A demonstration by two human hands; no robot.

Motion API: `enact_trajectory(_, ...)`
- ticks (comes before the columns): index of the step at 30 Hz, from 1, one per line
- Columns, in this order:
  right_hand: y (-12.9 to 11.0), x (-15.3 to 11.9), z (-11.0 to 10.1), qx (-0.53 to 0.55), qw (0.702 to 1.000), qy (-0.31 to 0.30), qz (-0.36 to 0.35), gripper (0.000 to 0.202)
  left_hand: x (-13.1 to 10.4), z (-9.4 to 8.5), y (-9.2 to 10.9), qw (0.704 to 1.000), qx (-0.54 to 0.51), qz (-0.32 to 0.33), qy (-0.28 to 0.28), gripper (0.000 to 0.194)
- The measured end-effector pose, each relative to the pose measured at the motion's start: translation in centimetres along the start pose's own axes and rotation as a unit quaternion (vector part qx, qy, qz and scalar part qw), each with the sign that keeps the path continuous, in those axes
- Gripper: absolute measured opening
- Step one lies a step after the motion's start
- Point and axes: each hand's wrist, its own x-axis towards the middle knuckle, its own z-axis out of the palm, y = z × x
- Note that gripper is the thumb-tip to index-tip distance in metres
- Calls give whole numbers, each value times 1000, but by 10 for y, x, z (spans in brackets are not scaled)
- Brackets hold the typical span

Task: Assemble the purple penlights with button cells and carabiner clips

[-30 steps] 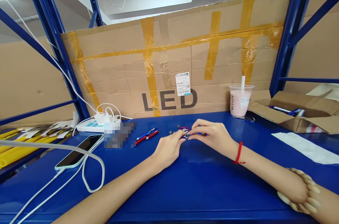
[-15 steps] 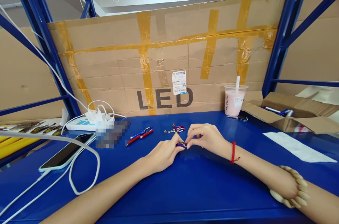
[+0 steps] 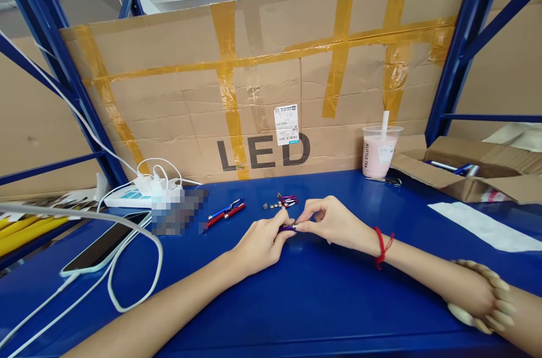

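Note:
My left hand (image 3: pixel 263 242) is closed round a small purple piece (image 3: pixel 287 228) above the blue table. The thumb and fingertips of my right hand (image 3: pixel 328 221) are pinched at the right end of that piece; whether they hold a separate small part is too small to tell. Just beyond my hands lie several small metal pieces (image 3: pixel 273 205) and a few purple-red pieces (image 3: pixel 288 200). To their left are a blue pen (image 3: pixel 226 209) and a red pen (image 3: pixel 226 215), side by side.
A phone (image 3: pixel 105 244) with white cables and a power strip (image 3: pixel 135 196) are on the left. A pink drink cup (image 3: pixel 380 152) stands at the back right, near an open cardboard box (image 3: pixel 486 183) and a white sheet (image 3: pixel 483 226). Cardboard walls the back.
The camera view has shifted slightly. My right fingertips have moved a little left, closer against the purple piece, and my right wrist looks slightly turned. My left hand keeps its grip.

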Motion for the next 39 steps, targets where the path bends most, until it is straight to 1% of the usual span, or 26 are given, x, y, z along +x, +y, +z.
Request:
enact_trajectory(4,0,2,1,35,999,3,41,33,0,2,-2,999,27,1,40,5)
enact_trajectory(7,4,6,1,55,997,3,46,35,1,3,-5,997,38,10,61,5)
enact_trajectory(11,11,12,-2,69,997,-5,25,37,4,1,-6,998,31,14,47,10)
enact_trajectory(15,16,16,-5,72,997,-5,-2,38,6,-1,-3,999,29,8,43,13)
enact_trajectory(19,18,17,-5,77,997,6,-7,38,7,-2,1,998,37,6,40,18)
enact_trajectory(23,17,17,-5,88,996,9,-10,37,7,-2,1,998,45,4,37,17)
enact_trajectory(30,17,16,-6,89,996,-30,10,38,7,-2,1,999,33,-10,26,17)
enact_trajectory(34,21,17,-5,81,996,-25,11,37,6,-2,0,1000,6,-15,18,19)
enact_trajectory(39,25,21,-3,72,997,-17,30,41,7,2,-5,999,11,-14,41,17)
